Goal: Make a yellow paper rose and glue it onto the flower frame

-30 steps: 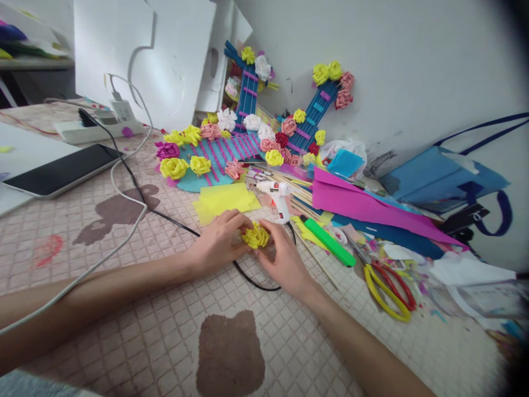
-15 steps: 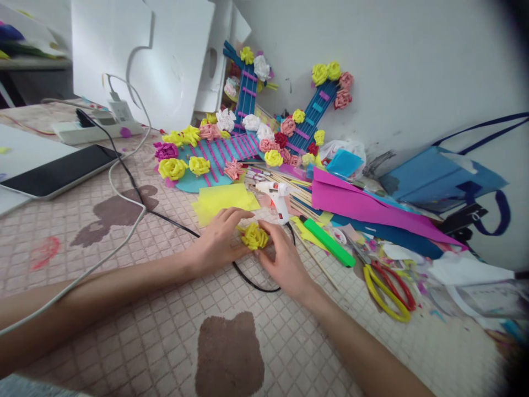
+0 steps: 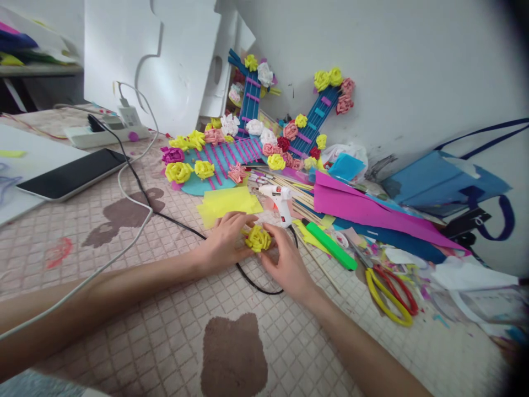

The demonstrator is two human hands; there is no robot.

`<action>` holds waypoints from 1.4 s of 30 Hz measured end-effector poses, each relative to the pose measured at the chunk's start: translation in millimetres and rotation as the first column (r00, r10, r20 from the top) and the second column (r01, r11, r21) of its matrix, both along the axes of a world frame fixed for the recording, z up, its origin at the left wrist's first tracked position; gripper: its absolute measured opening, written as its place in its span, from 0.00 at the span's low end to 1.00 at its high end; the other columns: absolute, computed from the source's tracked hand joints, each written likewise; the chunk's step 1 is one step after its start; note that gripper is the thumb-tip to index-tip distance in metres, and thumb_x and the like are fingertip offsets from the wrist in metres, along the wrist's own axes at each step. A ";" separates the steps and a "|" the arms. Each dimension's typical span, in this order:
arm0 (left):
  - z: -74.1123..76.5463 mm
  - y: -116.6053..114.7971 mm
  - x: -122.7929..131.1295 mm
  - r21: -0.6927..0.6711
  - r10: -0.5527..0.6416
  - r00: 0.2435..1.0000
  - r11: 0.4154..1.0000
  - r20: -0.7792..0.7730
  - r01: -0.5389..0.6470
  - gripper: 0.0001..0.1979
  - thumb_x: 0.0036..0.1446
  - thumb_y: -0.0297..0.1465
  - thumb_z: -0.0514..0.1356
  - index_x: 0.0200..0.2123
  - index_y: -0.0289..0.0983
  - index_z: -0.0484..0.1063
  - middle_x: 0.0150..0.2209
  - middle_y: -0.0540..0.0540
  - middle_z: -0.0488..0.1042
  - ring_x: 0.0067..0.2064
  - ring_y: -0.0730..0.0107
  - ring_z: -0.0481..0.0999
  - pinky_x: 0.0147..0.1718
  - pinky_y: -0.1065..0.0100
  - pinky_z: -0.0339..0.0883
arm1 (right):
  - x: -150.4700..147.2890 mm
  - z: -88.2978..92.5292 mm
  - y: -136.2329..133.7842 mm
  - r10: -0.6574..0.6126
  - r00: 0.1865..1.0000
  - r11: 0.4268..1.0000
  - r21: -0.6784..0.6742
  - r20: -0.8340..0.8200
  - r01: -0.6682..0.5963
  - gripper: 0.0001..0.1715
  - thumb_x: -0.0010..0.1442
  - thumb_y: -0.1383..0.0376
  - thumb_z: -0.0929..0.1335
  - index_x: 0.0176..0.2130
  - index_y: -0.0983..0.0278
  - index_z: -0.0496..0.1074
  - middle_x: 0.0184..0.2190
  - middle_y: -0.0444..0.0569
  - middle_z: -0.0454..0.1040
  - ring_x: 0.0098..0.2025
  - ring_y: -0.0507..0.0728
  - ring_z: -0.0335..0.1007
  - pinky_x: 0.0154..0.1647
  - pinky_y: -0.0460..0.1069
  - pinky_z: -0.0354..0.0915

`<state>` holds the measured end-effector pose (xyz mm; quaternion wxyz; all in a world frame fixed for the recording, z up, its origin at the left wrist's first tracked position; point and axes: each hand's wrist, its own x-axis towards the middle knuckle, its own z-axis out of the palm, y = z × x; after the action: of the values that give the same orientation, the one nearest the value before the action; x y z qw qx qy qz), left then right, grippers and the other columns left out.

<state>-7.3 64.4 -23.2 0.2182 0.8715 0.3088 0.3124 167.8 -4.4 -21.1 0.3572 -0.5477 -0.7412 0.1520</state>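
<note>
Between both hands is a yellow paper flower (image 3: 258, 239), its folded petals facing up. My left hand (image 3: 227, 240) grips it from the left, thumb below and fingers curled above. On the other side, my right hand (image 3: 287, 259) pinches its edge between thumb and forefinger. Just beyond the hands lie yellow paper sheets (image 3: 227, 204) and a white hot glue gun (image 3: 279, 201). The black cord (image 3: 256, 288) runs under my left hand and loops near my right wrist.
Paper-flower-covered blue guitar shapes (image 3: 223, 160) lean at the back. Right of the hands lie a green box cutter (image 3: 333, 246), scissors (image 3: 390, 295), magenta paper (image 3: 372, 212) and scraps. To the left are a tablet (image 3: 74, 173), a power strip (image 3: 107, 137) and a white cable (image 3: 111, 259).
The whole view has shifted slightly, so everything appears a little further right. Both hands keep their hold on the yellow paper flower, with hardly any change in their grip.
</note>
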 end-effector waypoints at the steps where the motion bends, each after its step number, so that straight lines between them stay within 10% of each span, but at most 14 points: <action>1: 0.4 -0.2 -0.1 -0.003 -0.001 1.000 1.000 0.002 0.001 0.26 0.49 0.30 0.64 0.51 0.38 0.60 0.49 0.41 0.67 0.55 0.54 0.62 0.50 0.51 0.60 | -0.1 0.2 -0.2 -0.006 1.000 1.000 0.005 0.002 0.006 0.33 0.53 0.72 0.65 0.57 0.59 0.55 0.54 0.54 0.62 0.57 0.61 0.58 0.56 0.60 0.60; 42: -1.9 -1.7 0.2 -0.033 0.015 1.000 0.999 -0.012 -0.016 0.30 0.50 0.28 0.63 0.55 0.40 0.54 0.48 0.44 0.69 0.52 0.57 0.64 0.48 0.55 0.57 | 1.8 -5.3 0.5 -0.029 0.999 1.000 0.003 -0.019 0.029 0.31 0.54 0.72 0.66 0.56 0.58 0.56 0.49 0.53 0.64 0.53 0.61 0.61 0.53 0.60 0.62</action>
<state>-7.1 62.7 -25.1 0.2283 0.8671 0.3218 0.3040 169.6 -3.9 -26.3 0.3674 -0.5561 -0.7300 0.1510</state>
